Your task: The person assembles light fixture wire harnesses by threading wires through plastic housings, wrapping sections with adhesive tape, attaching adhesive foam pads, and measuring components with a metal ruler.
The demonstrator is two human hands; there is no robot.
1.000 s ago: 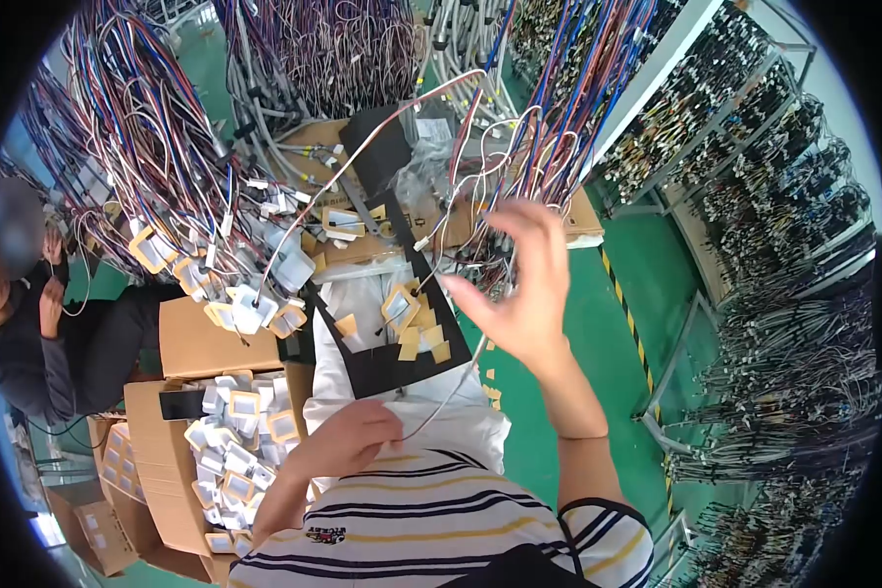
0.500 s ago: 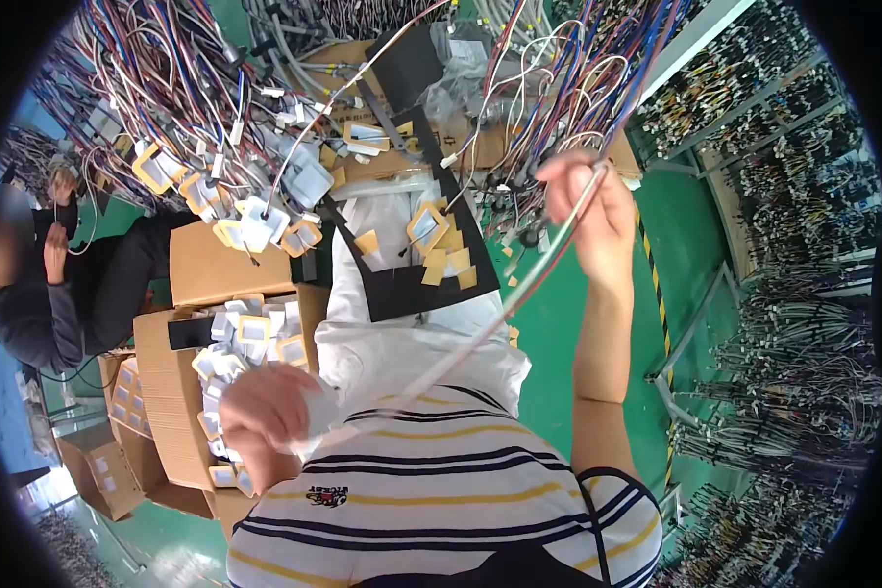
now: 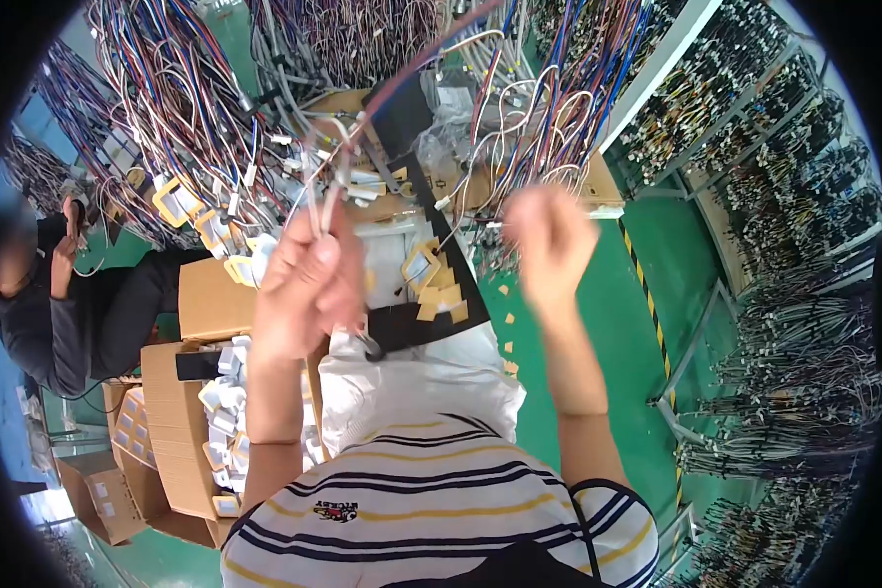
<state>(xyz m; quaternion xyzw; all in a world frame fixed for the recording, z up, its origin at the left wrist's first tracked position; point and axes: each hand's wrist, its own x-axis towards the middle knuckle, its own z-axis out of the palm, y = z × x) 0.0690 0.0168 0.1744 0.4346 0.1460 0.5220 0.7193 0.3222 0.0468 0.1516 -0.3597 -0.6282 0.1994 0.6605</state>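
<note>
My left hand (image 3: 309,279) is raised over the left side of the black board (image 3: 416,328), its fingers closed round a cable (image 3: 335,181) with pale and reddish wires. The cable runs up past the fingers and blurs toward the top. A small black ring-shaped part (image 3: 372,349) shows just below this hand. My right hand (image 3: 549,240) is in the air right of the board, close to the hanging wires. Motion smears its fingers, and whether it holds anything is unclear. On the board lies a yellow-edged white frame (image 3: 421,265) among several tan squares (image 3: 443,297).
Bundles of coloured wires (image 3: 181,93) hang ahead on the left, and more wires (image 3: 568,108) hang on the right. A cardboard box (image 3: 178,431) at my left holds many white parts (image 3: 227,421). Another person (image 3: 59,304) sits at far left. Racks of cables (image 3: 784,392) line the right.
My left hand has risen from beside the box to above the board, now gripping the cable. My right hand has moved left and slightly down; the cable it held no longer shows there.
</note>
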